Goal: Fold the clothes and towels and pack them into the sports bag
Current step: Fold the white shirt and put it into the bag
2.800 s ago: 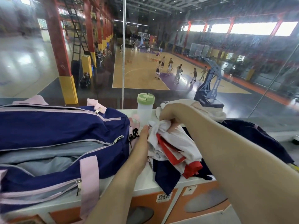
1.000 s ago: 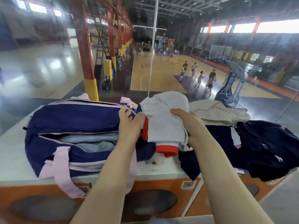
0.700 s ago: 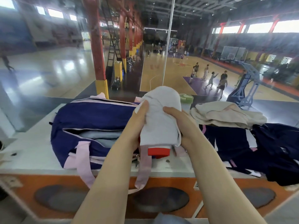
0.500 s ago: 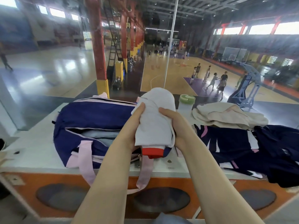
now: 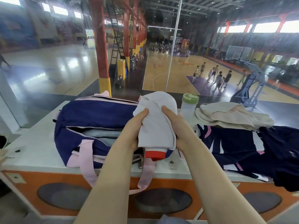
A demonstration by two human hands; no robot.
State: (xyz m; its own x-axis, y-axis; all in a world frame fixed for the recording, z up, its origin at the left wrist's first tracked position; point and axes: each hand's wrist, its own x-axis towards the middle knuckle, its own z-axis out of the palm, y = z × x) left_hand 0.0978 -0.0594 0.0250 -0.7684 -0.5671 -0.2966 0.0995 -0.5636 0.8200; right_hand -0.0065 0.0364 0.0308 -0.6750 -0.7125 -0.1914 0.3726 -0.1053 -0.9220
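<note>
A folded white garment (image 5: pixel 157 125) with a red hem hangs in the air between both hands, just right of the navy sports bag (image 5: pixel 95 117). My left hand (image 5: pixel 135 126) grips its left side and my right hand (image 5: pixel 176 125) grips its right side. The bag lies on the white counter (image 5: pixel 30 151) with its zip open, grey lining showing, and pink straps hanging over the front edge. A beige towel (image 5: pixel 229 115) and dark navy clothes (image 5: pixel 252 149) lie in a heap on the right of the counter.
A translucent bottle with a green lid (image 5: pixel 189 105) stands behind the garment, against the glass wall. The counter's orange front (image 5: pixel 218 191) has dark oval openings. Far below the glass, people play on a basketball court.
The white garment was lifted off the clothes pile, bundled into a compact fold, and held up in both hands beside the bag. In the last half second it has barely moved.
</note>
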